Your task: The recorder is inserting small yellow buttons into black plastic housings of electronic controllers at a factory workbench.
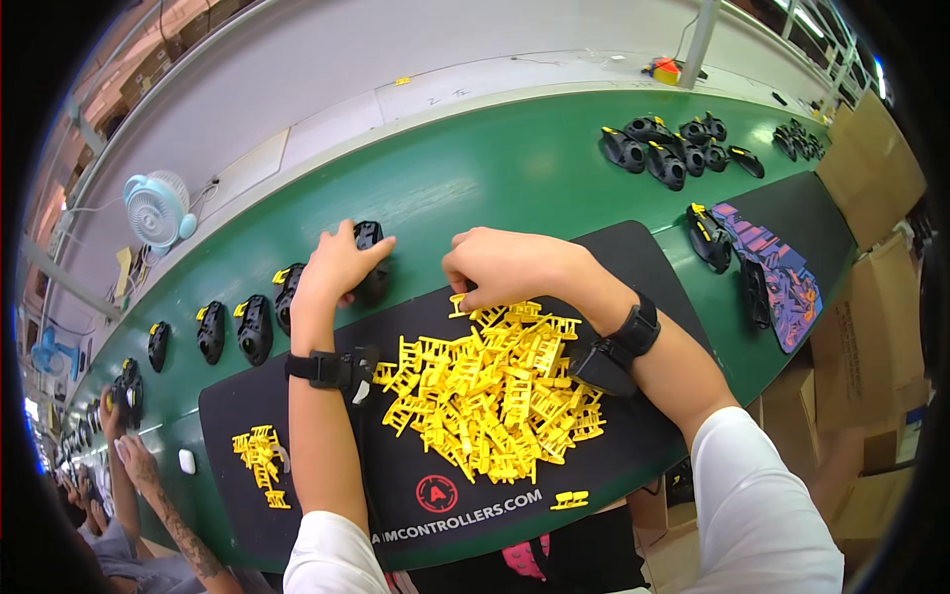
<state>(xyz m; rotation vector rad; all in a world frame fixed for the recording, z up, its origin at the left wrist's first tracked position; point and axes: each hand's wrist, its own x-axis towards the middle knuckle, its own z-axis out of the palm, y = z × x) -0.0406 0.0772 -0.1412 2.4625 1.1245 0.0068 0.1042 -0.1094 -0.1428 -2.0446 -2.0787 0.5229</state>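
Note:
My left hand [341,259] is closed around a black plastic shell [373,282] at the far edge of the black mat [233,401]. To its right, my right hand [510,265] is bent down with fingertips pinched on a small yellow plastic clip [457,306]. That hand is above the far side of a large heap of yellow clips [495,386]. Parts of both hands' fingers are hidden from this view. Both wrists wear black straps with small dark modules.
A smaller clip pile [259,460] and a lone clip [569,500] lie on the mat. Black shells [254,330] line the green table leftward; more shells [665,163] sit far right. A patterned mat [777,287] and cardboard boxes [866,327] stand right. Another person's arm [163,500] is at left.

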